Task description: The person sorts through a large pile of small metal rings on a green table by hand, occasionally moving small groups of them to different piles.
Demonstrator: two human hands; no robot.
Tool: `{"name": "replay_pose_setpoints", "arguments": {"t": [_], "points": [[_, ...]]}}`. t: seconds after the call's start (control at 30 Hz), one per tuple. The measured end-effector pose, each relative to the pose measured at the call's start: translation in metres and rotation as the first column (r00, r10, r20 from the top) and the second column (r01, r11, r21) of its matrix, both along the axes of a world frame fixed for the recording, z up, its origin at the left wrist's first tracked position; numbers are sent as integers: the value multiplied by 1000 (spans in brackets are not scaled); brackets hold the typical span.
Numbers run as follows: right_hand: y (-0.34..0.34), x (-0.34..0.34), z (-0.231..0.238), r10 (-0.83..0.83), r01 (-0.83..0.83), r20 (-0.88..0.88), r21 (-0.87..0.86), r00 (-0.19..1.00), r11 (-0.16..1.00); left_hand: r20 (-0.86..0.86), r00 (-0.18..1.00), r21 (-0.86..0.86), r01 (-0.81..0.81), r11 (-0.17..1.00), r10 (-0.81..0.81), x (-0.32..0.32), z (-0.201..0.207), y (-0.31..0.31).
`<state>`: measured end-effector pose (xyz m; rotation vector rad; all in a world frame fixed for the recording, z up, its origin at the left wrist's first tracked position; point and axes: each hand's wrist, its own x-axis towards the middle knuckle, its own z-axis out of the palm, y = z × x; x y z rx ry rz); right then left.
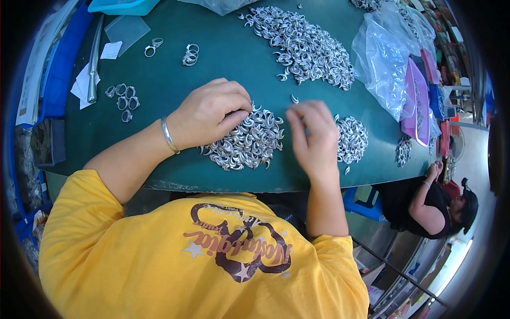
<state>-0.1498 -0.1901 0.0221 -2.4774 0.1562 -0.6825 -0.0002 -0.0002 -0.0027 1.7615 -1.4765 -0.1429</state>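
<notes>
My left hand (214,110), with a metal bangle (169,136) on the wrist, rests at the upper left edge of a pile of small silver crescent-shaped metal pieces (245,142). Its fingers are curled together at the pile; whatever they pinch is hidden. To the right of that pile hovers my right hand (313,135), its fingers blurred by motion. A single crescent piece (294,99) shows just beyond its fingertips. Right of this hand lies a smaller pile of the same pieces (352,140), partly behind the wrist.
Farther back spreads a large heap of crescent pieces (308,45). Ring-shaped metal pieces (126,98) and a tapered metal rod (95,64) lie at left. Clear plastic bags (380,64) and a purple basket (410,125) stand at right. Another person (425,207) sits beyond the table's right end.
</notes>
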Motion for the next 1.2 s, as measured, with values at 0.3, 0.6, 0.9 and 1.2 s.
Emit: {"name": "replay_pose_setpoints", "arguments": {"t": [0.3,0.6,0.9,1.2], "points": [[-15,-3,-5,-162,183,-226,74,961,980,-16,1000,2,-8,1000,8,-1,-1,0],[-1,19,18,214,-162,-180,265,960,951,-25,1000,-2,-19,1000,19,0,-2,4],[-25,65,-14,137,-163,-124,-238,983,957,-20,1000,-7,-12,1000,12,0,-4,2],[-43,-2,-7,112,-120,-171,-43,979,992,-29,1000,-26,-6,1000,6,0,-2,1]]}}
